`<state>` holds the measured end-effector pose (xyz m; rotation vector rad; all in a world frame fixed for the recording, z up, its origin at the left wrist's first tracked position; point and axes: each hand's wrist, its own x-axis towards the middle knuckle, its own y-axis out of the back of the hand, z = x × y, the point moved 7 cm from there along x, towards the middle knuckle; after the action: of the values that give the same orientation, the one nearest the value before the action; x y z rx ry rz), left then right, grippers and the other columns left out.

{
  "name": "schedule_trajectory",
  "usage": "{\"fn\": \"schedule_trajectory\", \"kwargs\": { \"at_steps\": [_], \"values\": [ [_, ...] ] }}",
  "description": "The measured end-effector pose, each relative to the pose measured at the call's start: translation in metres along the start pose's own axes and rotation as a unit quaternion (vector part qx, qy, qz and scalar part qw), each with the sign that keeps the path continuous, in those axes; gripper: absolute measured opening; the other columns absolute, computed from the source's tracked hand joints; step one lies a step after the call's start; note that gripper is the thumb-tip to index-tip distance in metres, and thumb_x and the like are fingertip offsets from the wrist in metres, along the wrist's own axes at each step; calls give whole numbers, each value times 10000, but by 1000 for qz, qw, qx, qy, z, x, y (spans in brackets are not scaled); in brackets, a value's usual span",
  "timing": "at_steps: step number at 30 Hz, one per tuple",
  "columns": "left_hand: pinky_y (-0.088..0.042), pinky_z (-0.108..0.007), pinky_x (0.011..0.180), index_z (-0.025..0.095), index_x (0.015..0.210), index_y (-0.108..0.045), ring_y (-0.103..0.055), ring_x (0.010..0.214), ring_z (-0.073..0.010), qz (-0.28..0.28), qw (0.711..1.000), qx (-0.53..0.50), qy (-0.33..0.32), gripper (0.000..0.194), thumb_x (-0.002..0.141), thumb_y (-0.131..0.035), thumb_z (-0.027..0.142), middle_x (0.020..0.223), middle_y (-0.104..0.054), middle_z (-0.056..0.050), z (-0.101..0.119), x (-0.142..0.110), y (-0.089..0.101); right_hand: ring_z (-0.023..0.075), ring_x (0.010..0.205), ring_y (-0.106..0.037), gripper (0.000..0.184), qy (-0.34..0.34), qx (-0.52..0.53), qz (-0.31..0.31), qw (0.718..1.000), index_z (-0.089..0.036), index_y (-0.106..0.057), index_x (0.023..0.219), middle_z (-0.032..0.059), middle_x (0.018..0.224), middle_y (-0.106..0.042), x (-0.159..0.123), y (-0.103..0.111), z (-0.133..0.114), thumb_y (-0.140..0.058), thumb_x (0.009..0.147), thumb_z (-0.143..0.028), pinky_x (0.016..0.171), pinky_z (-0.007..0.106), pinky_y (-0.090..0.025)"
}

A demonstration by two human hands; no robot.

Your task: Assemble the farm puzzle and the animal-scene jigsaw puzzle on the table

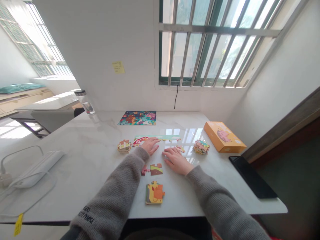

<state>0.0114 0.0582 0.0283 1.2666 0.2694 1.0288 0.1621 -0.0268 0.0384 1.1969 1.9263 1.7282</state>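
Note:
My left hand (150,145) lies palm down with its fingers stretched, touching the lower edge of a joined puzzle strip (170,137) with a red barn at its left end. My right hand (177,160) rests flat on the table, fingers extended, just below a loose puzzle piece (180,149) that it partly hides. Nearer to me lie a brown and green piece (156,169) and a pink piece (145,170), the latter partly behind my left sleeve. A stack of yellow and orange pieces (154,193) sits close to the table's front edge.
Piles of pieces stand left (124,146) and right (201,146) of the strip. Behind it lies a colourful picture sheet (138,118). An orange box (224,136) and a black phone (252,176) are at right; a bottle (86,102) and power strip (40,168) at left.

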Motion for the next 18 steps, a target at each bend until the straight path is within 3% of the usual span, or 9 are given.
{"fn": "schedule_trajectory", "kwargs": {
  "at_steps": [4,8,12,18],
  "values": [
    [-484,-414,1001,184,1087,-687,-624,1082,-246,-8,1000,-24,-4,244,944,-513,277,1104,-705,-94,10,-25,21,274,1147,-510,276,-6,11,-5,1000,-215,-626,1220,103,1240,-618,0,4,4,-556,954,-232,1061,481,-373],
    [-480,-369,884,198,956,-701,-616,897,-218,-37,999,-36,0,162,885,-607,309,890,-695,-50,18,-56,24,266,1132,-515,238,-2,30,-3,1000,-210,-644,1166,107,1202,-621,1,7,-1,-601,938,-265,1048,473,-377],
    [-448,-361,856,215,930,-709,-567,902,-225,-50,998,-25,9,238,784,-732,401,916,-648,-51,25,-76,20,259,1114,-510,270,12,65,-10,998,-218,-657,1103,94,1150,-619,1,7,-16,-702,881,-364,1024,443,-398],
    [-401,-403,899,260,1010,-682,-512,1009,-267,-105,994,0,20,537,576,-878,506,1050,-586,-45,42,-81,11,245,1108,-493,341,34,79,-19,996,-225,-656,1041,69,1130,-590,0,1,-31,-793,802,-426,1009,404,-406]
  ]
}}
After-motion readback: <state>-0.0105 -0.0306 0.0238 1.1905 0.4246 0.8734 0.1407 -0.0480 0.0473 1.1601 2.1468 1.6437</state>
